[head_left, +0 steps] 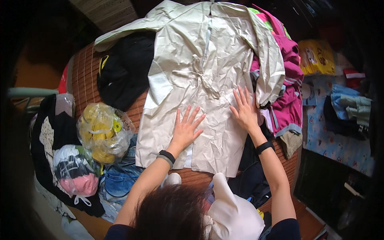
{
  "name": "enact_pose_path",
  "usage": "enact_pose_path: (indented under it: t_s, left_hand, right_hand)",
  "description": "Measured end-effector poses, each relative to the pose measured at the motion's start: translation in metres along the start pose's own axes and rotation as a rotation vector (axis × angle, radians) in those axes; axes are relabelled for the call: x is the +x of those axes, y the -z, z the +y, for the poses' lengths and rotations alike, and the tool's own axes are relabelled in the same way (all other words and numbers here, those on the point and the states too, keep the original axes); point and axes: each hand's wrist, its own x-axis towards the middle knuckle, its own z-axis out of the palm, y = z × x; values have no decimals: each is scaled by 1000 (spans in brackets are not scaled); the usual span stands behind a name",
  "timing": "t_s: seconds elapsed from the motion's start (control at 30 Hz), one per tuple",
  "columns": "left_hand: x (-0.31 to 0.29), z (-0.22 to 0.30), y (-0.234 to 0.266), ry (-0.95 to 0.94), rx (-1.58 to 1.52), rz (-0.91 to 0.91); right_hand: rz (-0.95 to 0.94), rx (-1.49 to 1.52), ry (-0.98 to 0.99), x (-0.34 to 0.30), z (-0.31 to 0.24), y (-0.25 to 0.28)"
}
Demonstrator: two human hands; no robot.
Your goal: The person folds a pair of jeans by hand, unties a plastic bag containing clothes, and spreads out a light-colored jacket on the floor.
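Note:
A long beige coat [218, 136] lies spread out in front of me, creased all over, with a tie belt [200, 75] knotted loosely at its waist. Its left sleeve stretches out to the far left, while the right sleeve [271, 72] hangs down along the side. Flat on the lower left part of the coat rests my left hand [187, 128], fingers spread. My right hand [245, 109] lies on the coat's right side near the sleeve cuff, its fingers also stretched out. Neither hand holds anything.
Under the coat is a brown striped mat [86, 76]. Black clothing [124, 70] lies left, magenta clothing [290, 104] right. Nearer left are a clear bag of yellow items [100, 130], another bagged bundle [76, 168] and blue jeans [120, 182]. A yellow package [316, 57] sits far right.

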Motion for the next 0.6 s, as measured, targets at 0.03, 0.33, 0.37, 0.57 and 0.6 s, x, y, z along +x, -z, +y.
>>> enact_pose_path:
  t_s: [0.03,0.33,0.37,0.57,0.6]
  left_hand:
    - [-1,1,2,13,1,2]
    - [-14,-106,44,567,-68,687]
    - [-22,-118,44,574,-115,713]
    - [-57,-149,30,806,-931,498]
    - [-65,-151,28,821,-961,525]
  right_hand:
    - [-63,80,-18,-3,3,-3]
    - [9,28,21,23,-58,36]
    - [7,40,18,25,-66,33]
    - [-167,517,-20,25,-104,-1]
    - [-201,530,-14,21,-113,-6]
